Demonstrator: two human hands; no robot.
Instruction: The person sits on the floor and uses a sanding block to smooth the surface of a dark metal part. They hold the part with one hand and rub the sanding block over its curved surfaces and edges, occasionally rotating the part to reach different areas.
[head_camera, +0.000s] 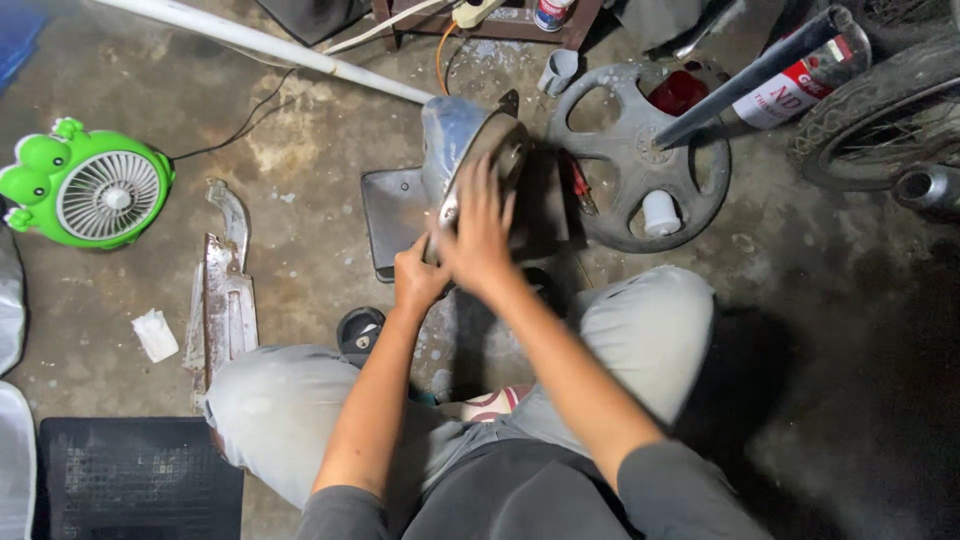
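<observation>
1. We see the concrete floor (330, 240), stained and dusty, filling the frame from edge to edge.
2. We see one tyre (880, 110) at the upper right edge, only partly in view.
3. We see one black mat (140, 480) with a grid pattern in the lower left corner.
4. We see one grey wheel cover (640, 150) with oval openings lying flat in the upper centre-right; one small white cylinder (661, 213) stands in one of its openings.
5. We see one rounded metal headlight housing (465, 140) in the upper centre, standing on a flat dark plate. It lies directly under and ahead of both hands, its rim turned toward us.
6. We see one green frog-shaped fan (85, 185) at the left edge, well apart from the hands.
7. We see one long worn metal trim piece (222, 300) lying on the floor at centre-left.
8. We see one spray can (800, 85) with a red and white label at the upper right.
9. Our right hand (482, 235) lies spread flat on the face and rim of the housing, fingers wide and pressing; it is slightly blurred.
10. Our left hand (418, 280) sits just below and left of it, curled closed around the lower edge of the housing.
11. We see one crumpled white tissue (155, 335) at lower left.
</observation>
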